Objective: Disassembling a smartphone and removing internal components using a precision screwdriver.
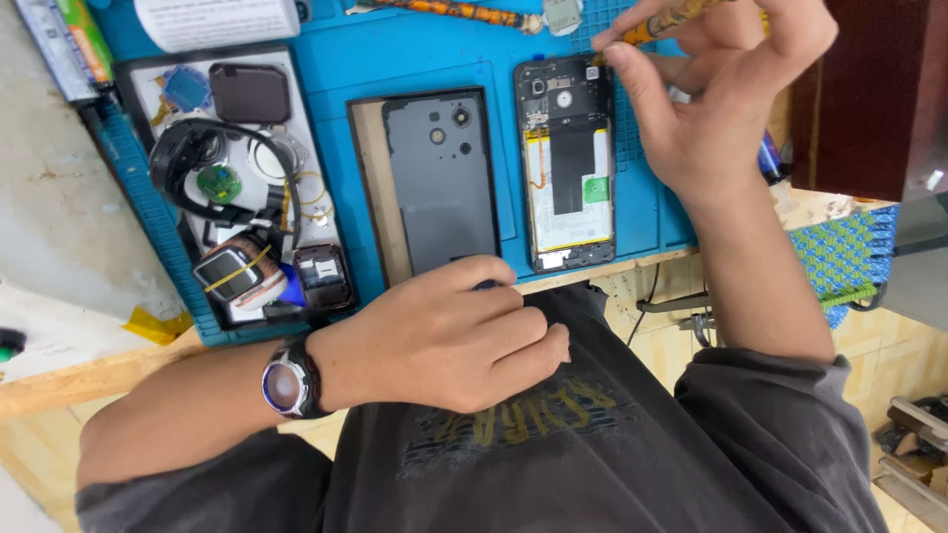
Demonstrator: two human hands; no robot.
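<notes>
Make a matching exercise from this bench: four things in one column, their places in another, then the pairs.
1. opened phone
2. grey back cover
3. wristwatch
4. orange-handled tool

A. on the left wrist
B. pinched in the right hand fingers
C. on the blue mat, under the right hand
D. on the mat, just beyond the left hand

Pairs: 1-C, 2-D, 3-A, 4-B

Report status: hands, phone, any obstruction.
Right hand pinching orange-handled tool at opened phone top corner. Left hand fisted at mat edge, by back cover. Nothing blocking.
</notes>
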